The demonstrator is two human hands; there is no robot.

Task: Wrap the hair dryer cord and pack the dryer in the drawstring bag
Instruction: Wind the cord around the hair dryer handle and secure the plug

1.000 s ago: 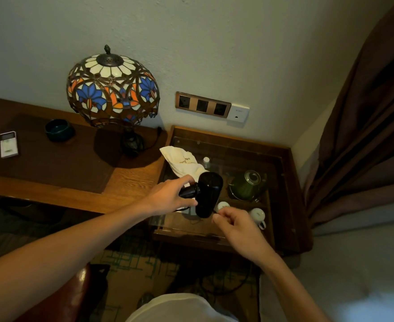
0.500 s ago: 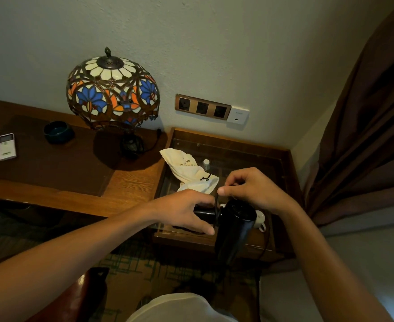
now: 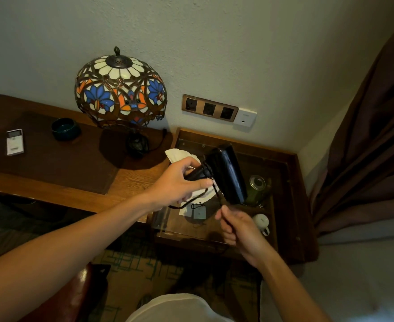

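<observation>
your left hand (image 3: 179,182) grips the folded handle of the black hair dryer (image 3: 226,174), fingers and thumb curled round it, just as it did half a second ago — but the barrel, which then pointed down towards you below the table edge, now stands tilted up and away over the glass-topped side table (image 3: 284,156). a few turns of cord (image 3: 208,169) now show bunched at the joint of handle and barrel, and one loose loop sags below your left hand. behind the dryer, the cream drawstring bag (image 3: 175,154) lies on the glass where it lay before, untouched, its grey tag near the slack cord. your right hand (image 3: 236,225) has dropped from above the dryer to below the barrel — it pinches the cord, fingers curled tight, and the cord runs taut up to the handle. i judge you're mid-wrap: more cord trails down out of view, so packing is not yet near.
</observation>
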